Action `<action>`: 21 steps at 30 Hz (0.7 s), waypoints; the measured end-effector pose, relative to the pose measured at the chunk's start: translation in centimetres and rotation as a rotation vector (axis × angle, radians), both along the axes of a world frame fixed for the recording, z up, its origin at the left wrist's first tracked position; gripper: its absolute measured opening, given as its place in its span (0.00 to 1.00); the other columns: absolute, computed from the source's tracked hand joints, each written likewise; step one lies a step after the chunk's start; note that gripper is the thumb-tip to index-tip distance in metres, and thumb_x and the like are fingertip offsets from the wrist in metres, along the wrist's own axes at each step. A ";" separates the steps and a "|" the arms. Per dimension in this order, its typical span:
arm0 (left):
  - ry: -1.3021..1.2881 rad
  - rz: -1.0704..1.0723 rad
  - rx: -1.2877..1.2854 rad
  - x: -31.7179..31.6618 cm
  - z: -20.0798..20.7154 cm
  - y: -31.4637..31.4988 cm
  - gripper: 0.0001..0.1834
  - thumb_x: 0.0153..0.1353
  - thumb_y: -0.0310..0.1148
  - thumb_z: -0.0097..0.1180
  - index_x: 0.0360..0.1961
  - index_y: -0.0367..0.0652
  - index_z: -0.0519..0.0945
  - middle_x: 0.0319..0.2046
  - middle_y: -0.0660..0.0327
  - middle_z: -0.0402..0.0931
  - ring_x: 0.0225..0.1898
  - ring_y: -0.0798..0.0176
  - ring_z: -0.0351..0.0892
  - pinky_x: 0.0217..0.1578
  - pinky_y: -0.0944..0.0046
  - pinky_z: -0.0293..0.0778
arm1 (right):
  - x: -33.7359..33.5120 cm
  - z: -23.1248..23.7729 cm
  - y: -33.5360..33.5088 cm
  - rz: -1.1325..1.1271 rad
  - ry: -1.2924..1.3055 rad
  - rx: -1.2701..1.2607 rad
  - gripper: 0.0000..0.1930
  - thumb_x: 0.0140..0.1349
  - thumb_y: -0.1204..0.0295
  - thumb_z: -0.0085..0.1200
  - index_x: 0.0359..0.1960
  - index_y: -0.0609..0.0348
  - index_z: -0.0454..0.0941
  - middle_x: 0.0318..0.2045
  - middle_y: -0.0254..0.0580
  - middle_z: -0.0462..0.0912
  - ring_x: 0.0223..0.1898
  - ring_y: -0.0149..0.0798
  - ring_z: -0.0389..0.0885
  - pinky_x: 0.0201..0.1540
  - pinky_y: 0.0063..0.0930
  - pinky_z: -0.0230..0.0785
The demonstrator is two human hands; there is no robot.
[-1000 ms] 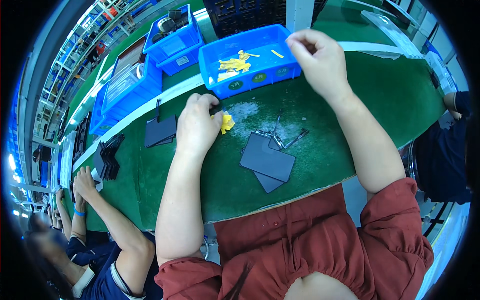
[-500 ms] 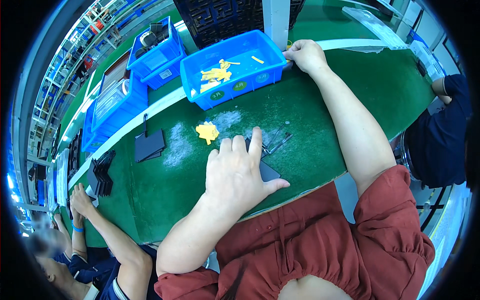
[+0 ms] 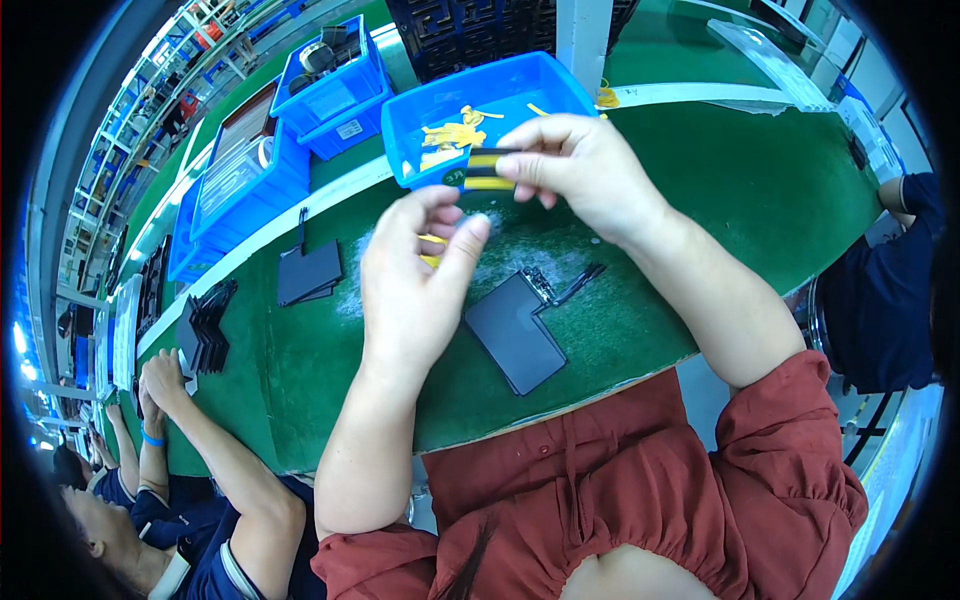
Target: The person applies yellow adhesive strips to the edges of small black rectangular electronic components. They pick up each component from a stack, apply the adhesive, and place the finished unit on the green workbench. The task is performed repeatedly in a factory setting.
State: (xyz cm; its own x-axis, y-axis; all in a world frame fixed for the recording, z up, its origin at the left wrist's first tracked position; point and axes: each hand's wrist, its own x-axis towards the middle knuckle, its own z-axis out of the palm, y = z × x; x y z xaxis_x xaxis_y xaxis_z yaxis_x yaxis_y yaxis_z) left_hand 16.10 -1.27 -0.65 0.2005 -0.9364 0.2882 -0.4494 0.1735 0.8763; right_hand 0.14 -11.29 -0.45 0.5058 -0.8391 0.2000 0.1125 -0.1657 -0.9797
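Note:
My right hand (image 3: 585,175) pinches a small black-and-yellow striped piece (image 3: 488,170) between thumb and fingers, in front of the blue bin (image 3: 545,80). Close by on the left, my left hand (image 3: 410,265) hovers with curved fingers and its thumb apart, nothing visible in its grip. Behind that hand, partly hidden, shows a bit of the yellow pieces (image 3: 432,250) on the table. A flat black L-shaped pack (image 3: 515,335) lies nearest me, with small components along its notch and a short black lead (image 3: 580,284).
Loose yellow strips (image 3: 455,135) lie in the blue bin. More black packs (image 3: 310,272) and a stack of bent black pieces (image 3: 208,325) rest on the green table (image 3: 640,310) to the left. Other blue bins (image 3: 330,95) stand far left. A co-worker's hand (image 3: 162,380) works at lower left.
My right hand has come from the bin's right end to its front, now showing the striped piece. My left hand has risen off the black pack toward it, uncovering the pack.

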 end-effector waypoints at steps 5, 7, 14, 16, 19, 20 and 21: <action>0.070 -0.040 -0.145 0.7 -0.5 -0.5 0.12 0.56 0.26 0.58 0.42 0.36 0.75 0.33 0.62 0.74 0.35 0.72 0.73 0.38 0.71 0.70 | 0.2 -0.1 1.3 0.068 -0.003 0.049 0.08 0.57 0.75 0.58 0.37 0.65 0.79 0.25 0.36 0.80 0.24 0.24 0.77 0.24 0.14 0.68; 0.223 -0.091 -0.101 0.6 -0.2 -0.5 0.11 0.56 0.25 0.57 0.41 0.36 0.74 0.32 0.63 0.74 0.34 0.72 0.73 0.37 0.71 0.70 | 0.2 -0.2 1.3 0.089 -0.019 0.057 0.07 0.58 0.76 0.57 0.37 0.65 0.78 0.25 0.37 0.80 0.25 0.24 0.77 0.25 0.15 0.69; 0.128 -0.031 0.237 3.5 -0.4 -1.8 0.10 0.53 0.24 0.57 0.38 0.37 0.75 0.26 0.66 0.74 0.31 0.72 0.73 0.35 0.71 0.70 | -0.2 -0.6 0.2 -0.019 -0.277 0.084 0.08 0.58 0.75 0.56 0.38 0.64 0.78 0.26 0.37 0.79 0.25 0.25 0.76 0.28 0.15 0.69; -0.356 0.062 0.319 4.8 -1.3 -2.5 0.10 0.51 0.24 0.57 0.36 0.37 0.75 0.26 0.64 0.74 0.31 0.72 0.74 0.34 0.71 0.70 | 0.1 -0.7 0.2 -0.046 -0.188 0.059 0.08 0.58 0.75 0.56 0.39 0.65 0.77 0.26 0.36 0.79 0.25 0.25 0.76 0.28 0.16 0.70; -0.697 0.134 0.183 5.1 -2.1 -2.3 0.13 0.47 0.26 0.59 0.37 0.37 0.76 0.29 0.57 0.75 0.32 0.62 0.76 0.34 0.64 0.72 | 0.4 -0.7 0.7 -0.040 -0.150 0.029 0.09 0.59 0.75 0.56 0.39 0.66 0.78 0.26 0.37 0.80 0.25 0.24 0.75 0.29 0.17 0.70; -0.812 0.142 0.093 4.7 -2.0 -2.2 0.14 0.47 0.27 0.60 0.37 0.38 0.76 0.30 0.56 0.75 0.33 0.60 0.77 0.35 0.62 0.72 | 0.3 -0.7 0.7 -0.045 -0.117 0.008 0.09 0.58 0.75 0.56 0.39 0.66 0.78 0.27 0.37 0.80 0.26 0.24 0.76 0.29 0.17 0.71; -0.808 0.088 0.049 4.1 -1.7 -2.0 0.15 0.46 0.28 0.61 0.38 0.38 0.76 0.31 0.55 0.75 0.33 0.58 0.77 0.35 0.61 0.72 | 0.2 -0.6 0.7 -0.050 -0.084 -0.013 0.09 0.58 0.76 0.56 0.39 0.66 0.78 0.27 0.37 0.80 0.26 0.24 0.76 0.30 0.17 0.71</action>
State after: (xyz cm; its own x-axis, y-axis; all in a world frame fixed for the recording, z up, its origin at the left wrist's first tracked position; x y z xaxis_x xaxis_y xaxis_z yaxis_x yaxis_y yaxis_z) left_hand 20.19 -3.27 -2.39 0.0215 -0.9420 0.3349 -0.9564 0.0781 0.2813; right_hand 0.31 -10.61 -1.02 0.4441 -0.8601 0.2508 0.1858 -0.1854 -0.9649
